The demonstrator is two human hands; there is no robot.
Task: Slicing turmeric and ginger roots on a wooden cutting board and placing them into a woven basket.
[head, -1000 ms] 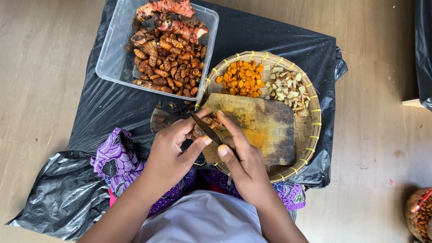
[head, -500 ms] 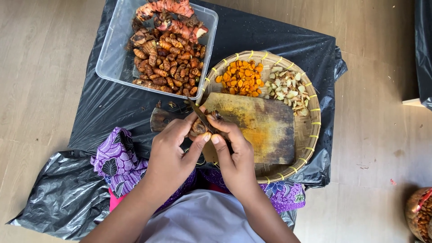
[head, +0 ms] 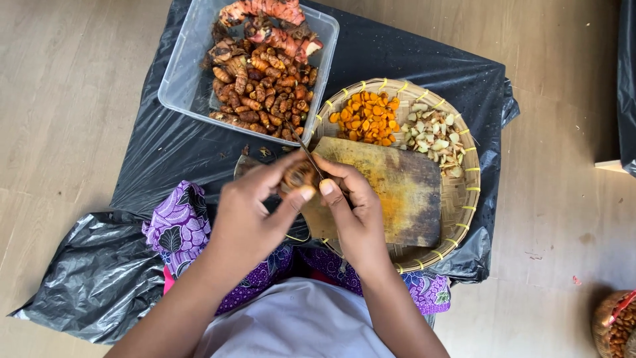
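Observation:
My left hand [head: 255,212] pinches a small brown turmeric root [head: 299,176] between thumb and fingers, just above the near left corner of a stained wooden cutting board [head: 391,189]. My right hand [head: 354,212] grips a small knife [head: 306,154] whose dark blade lies against the root and points away toward the tub. The board rests in a round woven tray [head: 464,199]. At the tray's far side lie a heap of orange turmeric slices [head: 366,118] and a heap of pale chopped pieces [head: 434,136].
A clear plastic tub [head: 189,73] of unpeeled brown roots, with reddish rhizomes at its far end, stands at the upper left. Everything sits on black plastic sheeting [head: 411,59] over a wooden floor. Purple patterned cloth [head: 175,229] covers my lap. A small basket [head: 616,328] is at the bottom right.
Both hands have shifted a little away from me and left with the root. The knife blade has turned from lying slantwise across the root to pointing away toward the tub.

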